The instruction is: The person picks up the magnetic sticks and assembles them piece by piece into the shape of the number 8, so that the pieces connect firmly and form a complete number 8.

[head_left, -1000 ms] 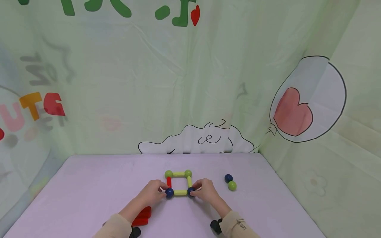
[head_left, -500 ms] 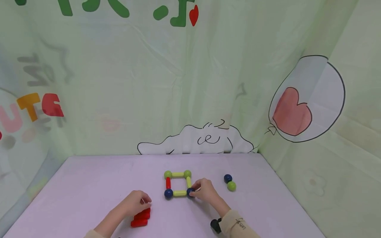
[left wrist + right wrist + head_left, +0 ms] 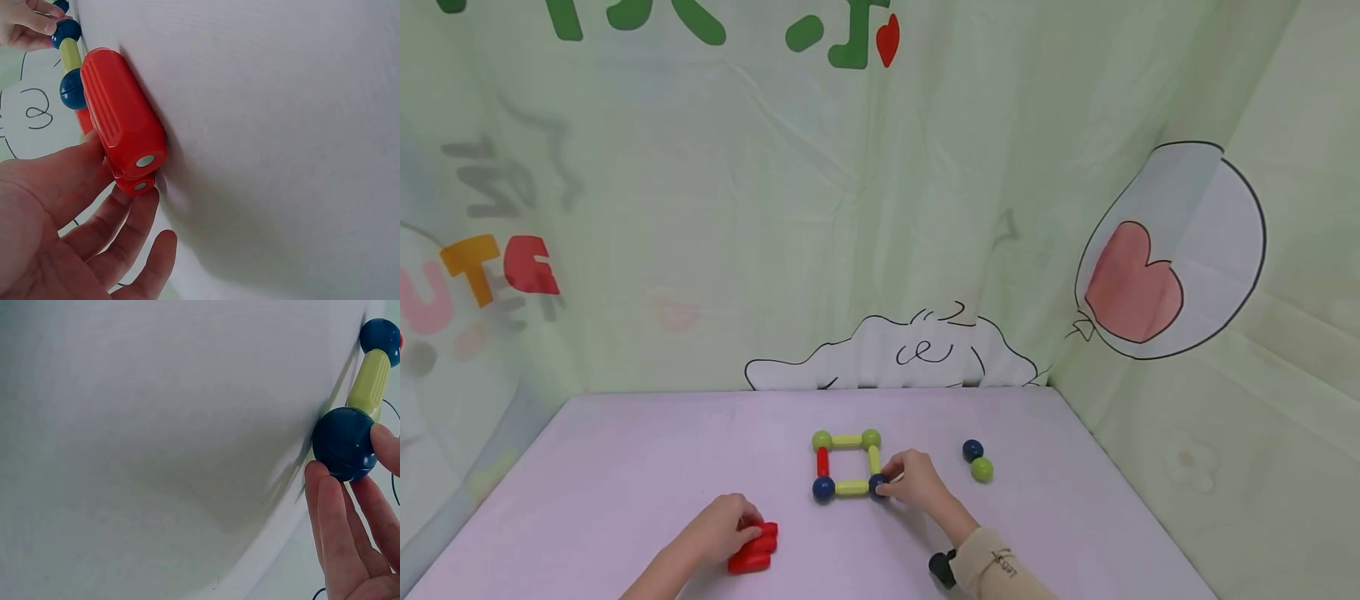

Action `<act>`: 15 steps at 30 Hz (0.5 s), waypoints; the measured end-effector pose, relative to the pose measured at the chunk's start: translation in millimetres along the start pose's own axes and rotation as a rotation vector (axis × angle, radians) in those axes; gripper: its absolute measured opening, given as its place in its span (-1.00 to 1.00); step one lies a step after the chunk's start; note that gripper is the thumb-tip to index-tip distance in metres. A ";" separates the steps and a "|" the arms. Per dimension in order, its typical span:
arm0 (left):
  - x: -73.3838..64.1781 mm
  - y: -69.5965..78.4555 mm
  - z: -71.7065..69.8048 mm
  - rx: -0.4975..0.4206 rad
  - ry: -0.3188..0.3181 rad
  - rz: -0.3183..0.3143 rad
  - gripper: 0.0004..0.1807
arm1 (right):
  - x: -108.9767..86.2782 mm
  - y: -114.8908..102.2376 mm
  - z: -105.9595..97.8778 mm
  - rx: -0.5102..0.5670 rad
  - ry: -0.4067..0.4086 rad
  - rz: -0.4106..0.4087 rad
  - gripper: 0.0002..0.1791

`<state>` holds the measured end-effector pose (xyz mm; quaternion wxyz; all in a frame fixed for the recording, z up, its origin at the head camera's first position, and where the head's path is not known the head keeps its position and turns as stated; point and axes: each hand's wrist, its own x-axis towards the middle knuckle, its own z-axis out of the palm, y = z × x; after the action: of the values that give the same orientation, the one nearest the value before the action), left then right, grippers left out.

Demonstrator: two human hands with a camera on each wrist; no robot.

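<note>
Red magnetic rods lie side by side at the front left. My left hand is at the far rods of this group; in the left wrist view its thumb and fingers pinch a red rod behind the nearest one. A square of rods and balls lies mid-table, with yellow-green rods, one red rod, two green balls at the back and two blue balls at the front. My right hand pinches the front right blue ball between thumb and fingers. The front left blue ball is untouched.
Right of the square, a loose blue ball touches a green ball. The pale lilac table meets a printed curtain at the back and sides. A black wrist device sits at the right sleeve.
My left hand has let go of the front left blue ball and moved toward the front left, onto the red rods. The right hand stays at its blue ball; the square keeps its shape.
</note>
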<state>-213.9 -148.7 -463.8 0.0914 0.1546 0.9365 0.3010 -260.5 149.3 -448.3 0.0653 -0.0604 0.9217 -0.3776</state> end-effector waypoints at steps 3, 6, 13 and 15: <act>0.0 -1.0 0.8 0.022 0.007 0.033 -0.95 | 0.0 0.3 0.3 -0.002 0.003 0.000 -0.81; 0.3 -0.2 1.1 0.025 0.010 0.024 -0.96 | -0.4 -0.1 0.4 -0.001 0.005 0.005 -0.81; 2.3 9.3 -0.9 -0.061 0.022 -0.052 -0.93 | -1.6 -2.0 -0.2 0.010 0.006 0.015 -0.80; 2.9 13.1 -1.2 -0.087 0.015 -0.068 -0.91 | -1.9 -2.6 -0.4 0.011 0.005 0.016 -0.80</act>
<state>-213.9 -138.2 -455.3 0.1010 0.1162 0.9280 0.3393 -258.4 148.1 -446.0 0.0664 -0.0518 0.9203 -0.3821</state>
